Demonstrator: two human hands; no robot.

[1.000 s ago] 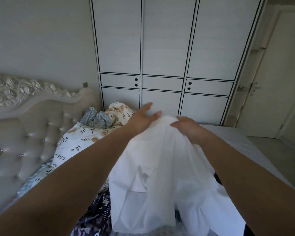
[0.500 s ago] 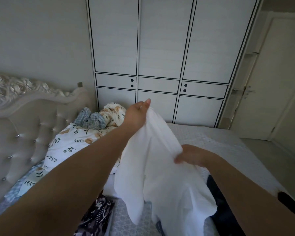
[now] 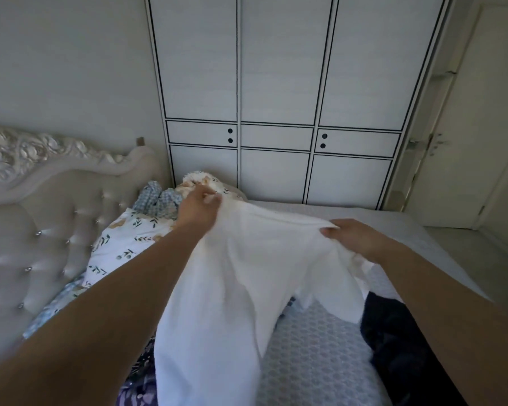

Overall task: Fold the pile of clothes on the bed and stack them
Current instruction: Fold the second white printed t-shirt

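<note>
With our left hand [image 3: 198,206] at 11 o'clock and right hand [image 3: 351,234] at 2 o'clock, fingers pinching the white garment's [image 3: 247,273] top edge above the bed [image 3: 320,361], it seems light, soft and limp.

White garment [image 3: 247,273]: plain white, no print, faintly translucent where it hangs.
Bed [image 3: 320,361] surface: pale blue-grey, fine honeycomb texture pattern.
Dark garment [image 3: 393,347]: navy to near black, no visible pattern.
Purple fabric [image 3: 138,388]: dark purple with paler floral print.
Quilt [image 3: 121,244]: white ground, dark green leaf sprigs and tan-orange motifs.
Checked cloth [image 3: 159,200]: blue-and-white small gingham check.
Headboard [image 3: 41,230]: beige-cream tufted upholstery with silvery studs; pearly carved floral crest on top.
Wardrobe [image 3: 276,83]: white panels outlined in thin black lines, small black round dots on the drawer fronts.
Wall [image 3: 65,68]: pale grey-green, plain.
Door [image 3: 467,142]: off-white, plain.
</note>
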